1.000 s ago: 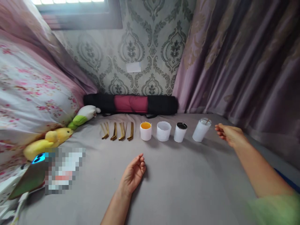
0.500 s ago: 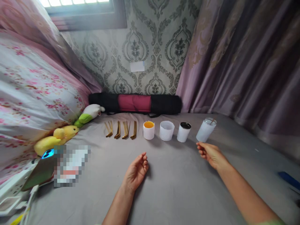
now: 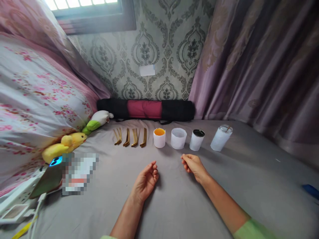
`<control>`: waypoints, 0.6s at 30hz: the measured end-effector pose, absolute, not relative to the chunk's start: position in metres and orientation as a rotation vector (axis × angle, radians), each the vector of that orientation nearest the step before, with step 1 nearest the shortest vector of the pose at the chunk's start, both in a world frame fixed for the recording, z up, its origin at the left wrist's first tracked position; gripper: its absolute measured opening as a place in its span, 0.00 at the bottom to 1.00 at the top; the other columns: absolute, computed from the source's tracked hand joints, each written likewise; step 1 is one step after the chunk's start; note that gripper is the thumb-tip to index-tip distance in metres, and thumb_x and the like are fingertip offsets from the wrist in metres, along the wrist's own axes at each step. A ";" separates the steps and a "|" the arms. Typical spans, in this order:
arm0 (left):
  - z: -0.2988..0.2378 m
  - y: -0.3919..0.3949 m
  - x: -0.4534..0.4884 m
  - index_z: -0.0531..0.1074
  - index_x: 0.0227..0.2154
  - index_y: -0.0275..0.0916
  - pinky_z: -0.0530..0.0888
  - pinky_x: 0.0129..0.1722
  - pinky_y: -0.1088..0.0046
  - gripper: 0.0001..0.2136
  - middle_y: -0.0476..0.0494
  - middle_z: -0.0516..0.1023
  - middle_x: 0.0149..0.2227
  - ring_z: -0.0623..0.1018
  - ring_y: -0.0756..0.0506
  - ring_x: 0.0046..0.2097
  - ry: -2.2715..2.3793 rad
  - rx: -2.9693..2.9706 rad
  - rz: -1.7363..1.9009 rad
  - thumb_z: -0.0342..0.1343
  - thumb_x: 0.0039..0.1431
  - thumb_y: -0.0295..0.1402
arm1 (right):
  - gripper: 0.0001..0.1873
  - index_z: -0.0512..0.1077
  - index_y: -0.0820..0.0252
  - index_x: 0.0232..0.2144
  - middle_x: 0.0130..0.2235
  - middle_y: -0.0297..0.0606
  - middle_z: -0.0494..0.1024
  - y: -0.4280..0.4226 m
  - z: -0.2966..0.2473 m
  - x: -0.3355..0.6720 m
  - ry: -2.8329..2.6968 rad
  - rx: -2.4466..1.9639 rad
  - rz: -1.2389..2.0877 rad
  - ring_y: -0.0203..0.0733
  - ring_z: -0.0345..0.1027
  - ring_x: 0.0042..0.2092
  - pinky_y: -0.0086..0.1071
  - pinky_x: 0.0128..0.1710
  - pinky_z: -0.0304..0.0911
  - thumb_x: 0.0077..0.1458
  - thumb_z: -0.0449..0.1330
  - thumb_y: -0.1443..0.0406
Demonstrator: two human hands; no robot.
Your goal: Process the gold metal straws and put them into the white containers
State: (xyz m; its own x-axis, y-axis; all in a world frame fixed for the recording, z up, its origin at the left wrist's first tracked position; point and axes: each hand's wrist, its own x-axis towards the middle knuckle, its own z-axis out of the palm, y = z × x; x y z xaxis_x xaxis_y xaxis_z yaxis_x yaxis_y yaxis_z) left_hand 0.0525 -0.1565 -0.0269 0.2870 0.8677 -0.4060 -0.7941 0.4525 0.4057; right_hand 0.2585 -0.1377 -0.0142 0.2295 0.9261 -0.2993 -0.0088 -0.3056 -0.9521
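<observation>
My left hand point(image 3: 147, 179) rests on the grey sheet, palm turned inward, its fingers loosely curled with nothing in them. My right hand point(image 3: 193, 166) is just in front of the containers, thumb and fingers drawn together; no object shows in it. Nearest to it are a translucent white cup point(image 3: 177, 141) and a white-wrapped can point(image 3: 196, 142) with a dark inside. Left of these stands a white cup with an orange inside point(image 3: 159, 139). A white-wrapped glass jar point(image 3: 219, 139) at the right holds a thin stick. Gold-coloured bent rods point(image 3: 135, 137) lie in several small groups on the left.
A black and maroon rolled bag point(image 3: 144, 109) lies along the wall. Plush toys point(image 3: 72, 142), a phone point(image 3: 47, 181) and a white power strip point(image 3: 22, 202) are on the left. A blue item point(image 3: 311, 191) lies at the far right.
My right hand has moved left, from in front of the glass jar to in front of the translucent cup and can. My left hand stays in place. The view has shifted slightly.
</observation>
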 end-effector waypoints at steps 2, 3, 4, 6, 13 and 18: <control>-0.027 -0.156 0.053 0.68 0.34 0.30 0.70 0.24 0.80 0.06 0.44 0.71 0.26 0.70 0.54 0.24 0.637 0.140 1.113 0.48 0.54 0.22 | 0.12 0.66 0.65 0.26 0.20 0.31 0.66 -0.138 -0.022 0.257 -0.978 -1.581 1.163 0.25 0.55 0.16 0.20 0.11 0.46 0.48 0.52 0.60; -0.026 -0.155 0.053 0.68 0.34 0.30 0.70 0.24 0.80 0.06 0.45 0.71 0.25 0.70 0.54 0.24 0.644 0.146 1.109 0.48 0.54 0.21 | 0.13 0.67 0.64 0.26 0.20 0.31 0.66 -0.138 -0.027 0.256 -1.023 -1.598 1.122 0.26 0.55 0.15 0.20 0.11 0.46 0.48 0.51 0.59; -0.026 -0.154 0.053 0.68 0.34 0.30 0.70 0.24 0.80 0.06 0.45 0.71 0.25 0.70 0.54 0.24 0.658 0.154 1.100 0.48 0.54 0.21 | 0.13 0.67 0.64 0.27 0.21 0.31 0.66 -0.138 -0.031 0.256 -1.065 -1.618 1.080 0.26 0.55 0.15 0.20 0.11 0.46 0.49 0.51 0.58; -0.025 -0.151 0.052 0.68 0.33 0.30 0.69 0.23 0.81 0.06 0.45 0.70 0.25 0.70 0.55 0.23 0.708 0.186 1.069 0.48 0.53 0.22 | 0.15 0.67 0.63 0.28 0.21 0.32 0.67 -0.138 -0.038 0.256 -1.133 -1.654 1.007 0.28 0.56 0.15 0.21 0.10 0.48 0.49 0.49 0.57; -0.012 -0.112 0.042 0.67 0.31 0.32 0.67 0.20 0.82 0.04 0.47 0.69 0.24 0.68 0.56 0.21 1.114 0.554 1.027 0.51 0.51 0.24 | 0.17 0.68 0.61 0.29 0.21 0.34 0.69 -0.138 -0.048 0.257 -1.269 -1.696 0.851 0.31 0.60 0.16 0.23 0.12 0.51 0.50 0.46 0.56; 0.001 -0.070 0.031 0.67 0.31 0.33 0.65 0.20 0.82 0.05 0.47 0.70 0.24 0.68 0.57 0.21 1.371 0.843 1.082 0.51 0.49 0.26 | 0.16 0.69 0.61 0.26 0.21 0.37 0.72 -0.140 -0.050 0.257 -1.358 -1.723 0.667 0.33 0.62 0.19 0.24 0.17 0.53 0.50 0.47 0.57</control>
State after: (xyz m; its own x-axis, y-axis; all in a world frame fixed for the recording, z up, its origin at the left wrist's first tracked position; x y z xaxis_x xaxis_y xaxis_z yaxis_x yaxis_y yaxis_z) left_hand 0.0307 -0.0701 0.0007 -0.1034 0.9386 -0.3291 -0.1023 0.3190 0.9422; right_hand 0.2573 -0.1400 -0.0496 0.2769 0.9575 0.0808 0.5209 -0.0789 -0.8499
